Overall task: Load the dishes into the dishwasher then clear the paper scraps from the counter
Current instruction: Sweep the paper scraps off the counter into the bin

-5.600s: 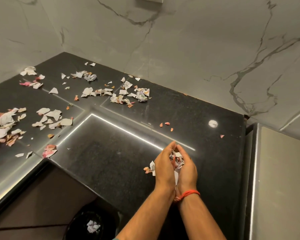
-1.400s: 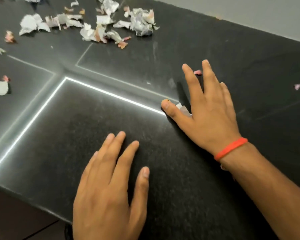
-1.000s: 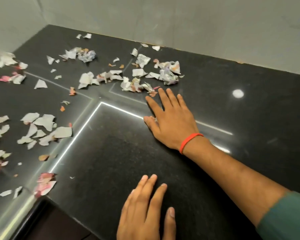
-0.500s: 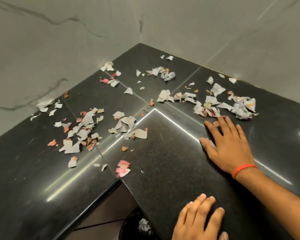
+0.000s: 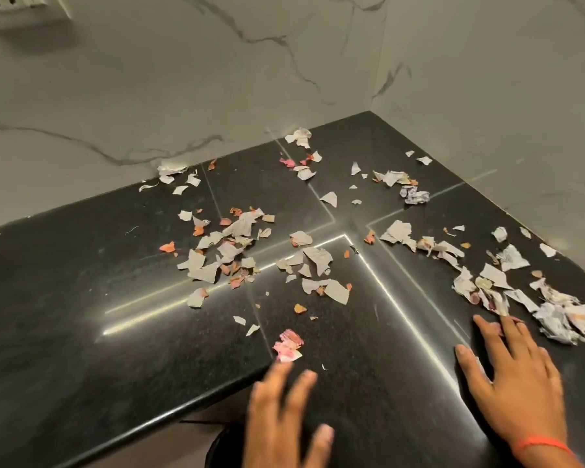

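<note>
Torn paper scraps (image 5: pixel 237 244) lay scattered over the black table (image 5: pixel 81 315), thickest at the centre and along the right side of the frame, with a pink scrap (image 5: pixel 287 346) near the front edge. The right hand (image 5: pixel 517 380) lay flat at lower right, fingers spread and holding nothing, its fingertips touching the nearest scraps. The left hand (image 5: pixel 284 417), blurred at bottom centre, was spread open and empty just below the pink scrap.

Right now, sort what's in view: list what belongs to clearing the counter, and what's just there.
Job:
paper scraps
crumpled wad
pink scrap
counter
left hand
right hand

Just there:
wall socket
marble wall
red wristband
</note>
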Motion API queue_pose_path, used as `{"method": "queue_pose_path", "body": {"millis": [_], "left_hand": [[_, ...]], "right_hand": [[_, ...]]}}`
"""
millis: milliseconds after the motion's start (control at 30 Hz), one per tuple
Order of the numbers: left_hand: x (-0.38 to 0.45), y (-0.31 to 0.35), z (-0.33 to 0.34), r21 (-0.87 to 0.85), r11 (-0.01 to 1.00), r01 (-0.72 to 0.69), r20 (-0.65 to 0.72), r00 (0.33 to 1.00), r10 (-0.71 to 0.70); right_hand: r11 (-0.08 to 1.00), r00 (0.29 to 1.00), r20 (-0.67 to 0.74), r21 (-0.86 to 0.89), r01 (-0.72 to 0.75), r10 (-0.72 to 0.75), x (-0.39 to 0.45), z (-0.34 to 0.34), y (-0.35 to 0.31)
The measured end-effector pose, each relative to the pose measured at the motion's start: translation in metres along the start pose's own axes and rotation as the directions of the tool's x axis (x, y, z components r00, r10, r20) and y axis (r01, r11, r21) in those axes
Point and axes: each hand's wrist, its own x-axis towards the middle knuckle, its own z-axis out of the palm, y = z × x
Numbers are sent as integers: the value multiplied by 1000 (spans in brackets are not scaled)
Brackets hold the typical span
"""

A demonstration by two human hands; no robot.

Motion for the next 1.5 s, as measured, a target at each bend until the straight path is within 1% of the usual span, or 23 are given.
{"method": "queue_pose_path", "body": {"millis": [33,67,100,167,200,300,367,433,533,600,667,733,800,833,900,967,1033,1100,1200,1333,1367,1400,1500], "left_hand": [[11,-14,6,18,997,73,-57,996,-72],[16,-30,-6,115,984,140,-182,976,-117],[22,-52,-19,201,951,235,-215,958,-191],[44,-78,-37,237,878,417,-196,905,-377],[55,-84,-45,234,851,471,-210,879,-428],[90,-89,-54,195,812,550,-203,832,-515],[110,-78,-46,246,824,510,-161,860,-484],[123,-56,-23,292,871,394,-91,918,-385],[137,-10,23,245,933,263,28,960,-278],[142,27,56,222,965,142,98,981,-167],[147,63,84,147,989,23,165,985,-48],[151,93,101,26,998,-63,257,965,55],[154,111,105,-133,987,-95,310,942,132],[155,113,103,-228,971,-71,303,943,140],[156,101,92,-403,915,0,214,972,94],[162,67,71,-458,889,-1,30,999,17],[173,16,39,-423,906,10,-158,984,-85],[189,-45,-2,-313,946,83,-268,948,-172],[215,-125,-62,-135,957,258,-366,884,-290],[247,-186,-99,-17,846,532,-386,777,-497],[254,-191,-100,27,826,563,-372,773,-514],[261,-191,-98,84,826,558,-345,794,-501],[273,-168,-79,172,882,439,-249,885,-393]], "right_hand": [[1000,1000,-3,5,-2,2,1,-1,-1],[1000,1000,-3,10,-6,6,0,-2,-1],[1000,1000,-2,16,-12,12,-1,-3,-2],[999,1000,-2,29,-25,25,-1,-5,-6],[999,1000,-11,33,-29,29,-1,-5,-8],[999,997,-64,31,-43,45,-1,-5,-13],[999,994,-99,28,-39,42,-1,-4,-16],[999,993,-117,28,-29,32,0,-4,-19],[999,993,-115,27,-26,29,1,-5,-20],[1000,995,-93,16,-24,26,1,-5,-19],[1000,997,-74,-6,-17,17,1,-5,-17],[1000,998,-62,-4,-19,19,1,-5,-15],[1000,998,-59,4,-26,26,2,-5,-14],[999,998,-54,4,-32,32,2,-5,-14],[999,999,-40,11,-33,33,3,-7,-15],[999,999,-41,30,-25,26,4,-7,-15],[999,999,-26,26,-28,29,3,-6,-14],[1000,1000,-5,9,-25,25,2,-5,-10],[1000,1000,13,-4,-15,15,2,-5,-7],[1000,1000,21,-17,-16,16,2,-6,-9],[1000,1000,20,-21,-14,15,2,-7,-10],[1000,1000,20,-22,-16,16,3,-8,-11],[1000,999,29,-18,-23,23,3,-9,-12]]}}
